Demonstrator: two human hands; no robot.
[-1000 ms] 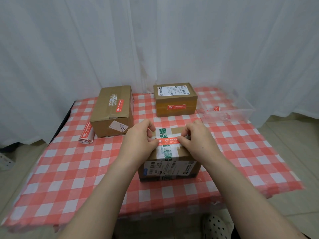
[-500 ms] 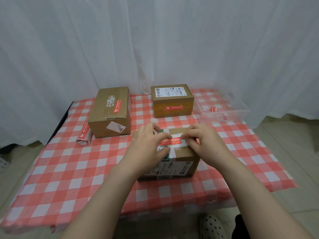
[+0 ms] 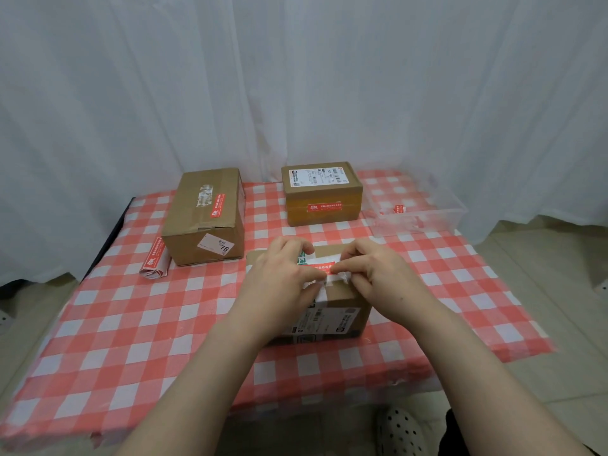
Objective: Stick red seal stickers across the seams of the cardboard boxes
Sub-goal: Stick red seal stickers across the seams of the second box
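Toward the near edge of the table (image 3: 131, 324), about midway along it: a taped cardboard box (image 3: 332, 319), printed label on its front face. Across its top, a red seal sticker (image 3: 324, 267), only the middle stretch visible between the two hands. Over the left of the top, the left hand (image 3: 283, 274), curled, thumb and fingers pinching the sticker's left end. Opposite, the right hand (image 3: 378, 274), forefinger and thumb pinching the right end beside a white strip. Far left: a taller box (image 3: 205, 215) bearing a red seal, with a sticker roll (image 3: 154, 263) just beside it. Far middle: a third sealed box (image 3: 322, 192). Far right corner: a clear plastic tray (image 3: 424, 212).
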